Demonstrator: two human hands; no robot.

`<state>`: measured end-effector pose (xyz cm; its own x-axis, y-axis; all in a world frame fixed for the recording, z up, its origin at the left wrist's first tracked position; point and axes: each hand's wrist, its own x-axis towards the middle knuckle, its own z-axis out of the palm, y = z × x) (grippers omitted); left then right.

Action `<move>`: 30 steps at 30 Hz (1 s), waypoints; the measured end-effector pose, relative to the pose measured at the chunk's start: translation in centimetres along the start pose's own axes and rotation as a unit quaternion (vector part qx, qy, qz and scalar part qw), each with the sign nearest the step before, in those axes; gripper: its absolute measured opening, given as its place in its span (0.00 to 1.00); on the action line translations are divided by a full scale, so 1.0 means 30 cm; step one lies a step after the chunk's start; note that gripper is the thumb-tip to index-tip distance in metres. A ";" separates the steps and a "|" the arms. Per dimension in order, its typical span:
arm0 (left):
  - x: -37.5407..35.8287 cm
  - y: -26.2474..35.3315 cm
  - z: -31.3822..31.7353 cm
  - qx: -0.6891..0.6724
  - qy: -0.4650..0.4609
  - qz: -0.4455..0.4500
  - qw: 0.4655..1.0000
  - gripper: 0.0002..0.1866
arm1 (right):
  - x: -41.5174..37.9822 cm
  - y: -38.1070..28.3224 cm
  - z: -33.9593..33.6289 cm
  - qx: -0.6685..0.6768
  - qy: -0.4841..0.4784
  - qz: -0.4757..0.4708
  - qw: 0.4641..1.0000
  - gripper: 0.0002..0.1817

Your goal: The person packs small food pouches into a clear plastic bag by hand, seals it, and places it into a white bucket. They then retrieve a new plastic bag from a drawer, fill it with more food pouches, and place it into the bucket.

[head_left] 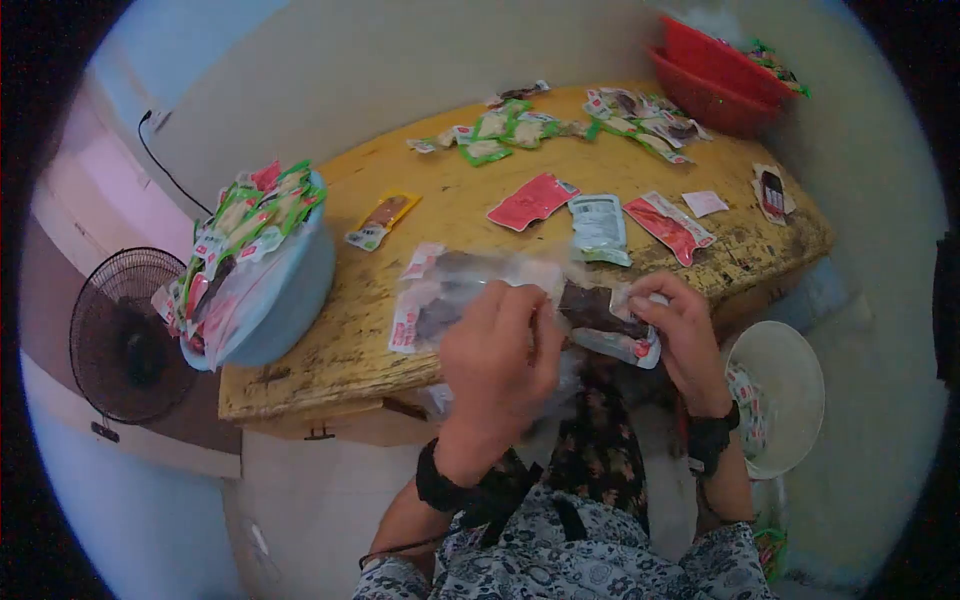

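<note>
Near the table's front edge, my left hand (505, 345) is closed, slightly blurred, over a clear plastic sheet or bag. Beneath and left of it lie clear packets with dark contents (430, 310). My right hand (680, 335) pinches the right edge of a small clear packet with dark content (600, 305). Behind the hands lie a silver packet (599, 228), a red packet (530, 200) and a red-and-white packet (670, 226). What the left fingertips grip is hidden.
On the yellow table (340, 340), green packets (500, 130) lie toward the back. A blue basin (290, 290) heaped with packets stands left, beside a fan (130, 335). Red basins (710, 85), a phone (773, 192) and a white bucket (790, 400) are on the right.
</note>
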<state>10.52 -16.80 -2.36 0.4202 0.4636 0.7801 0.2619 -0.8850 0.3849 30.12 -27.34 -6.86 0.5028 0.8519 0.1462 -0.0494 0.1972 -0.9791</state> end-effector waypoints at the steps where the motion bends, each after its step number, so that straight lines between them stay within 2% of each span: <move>1: 0.001 0.007 -0.001 0.004 -0.002 0.006 1.000 0.06 | 0.009 0.001 0.013 0.004 -0.012 0.002 1.000 0.07; 5: -0.012 0.031 0.018 -0.027 0.002 0.027 0.999 0.07 | 0.046 -0.016 0.102 0.037 -0.031 -0.002 0.999 0.08; 8: -0.032 0.066 0.032 -0.052 -0.015 0.028 0.998 0.08 | 0.093 0.000 0.155 -0.066 -0.037 -0.010 0.997 0.10; 11: -0.042 0.075 0.040 -0.067 -0.030 0.024 0.997 0.09 | 0.132 0.037 0.207 -0.148 0.004 -0.061 0.987 0.12; 15: -0.062 -0.006 0.034 -0.087 -0.004 0.007 0.996 0.11 | 0.115 0.003 0.239 -0.035 -0.040 -0.023 0.998 0.17; 17: -0.055 -0.075 -0.025 -0.025 0.019 0.011 0.999 0.14 | 0.096 -0.009 0.214 0.039 -0.039 0.018 0.998 0.20; 20: -0.050 -0.196 -0.087 0.049 0.037 -0.032 0.998 0.22 | 0.082 -0.040 0.209 0.024 -0.021 0.035 0.999 0.28; 23: -0.072 -0.302 -0.087 0.083 0.031 -0.076 0.993 0.32 | 0.116 0.047 0.171 -0.083 -0.006 -0.018 0.996 0.26; 24: -0.077 -0.324 -0.083 0.089 0.025 -0.088 0.992 0.35 | 0.119 0.039 0.178 -0.104 -0.004 -0.008 0.995 0.26; 27: -0.089 -0.354 -0.077 -0.081 -0.025 -0.155 0.984 0.39 | 0.124 0.002 0.224 -0.140 -0.001 0.016 0.990 0.24; 30: -0.078 -0.354 -0.080 -0.107 -0.049 -0.122 0.986 0.39 | 0.149 -0.009 0.258 -0.128 -0.014 0.022 0.991 0.21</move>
<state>4.68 -8.59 -7.07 0.4525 0.6557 0.6044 0.1800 -0.7310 0.6582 25.69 -19.84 -4.86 0.4805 0.8710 0.1028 0.1520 0.0328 -0.9878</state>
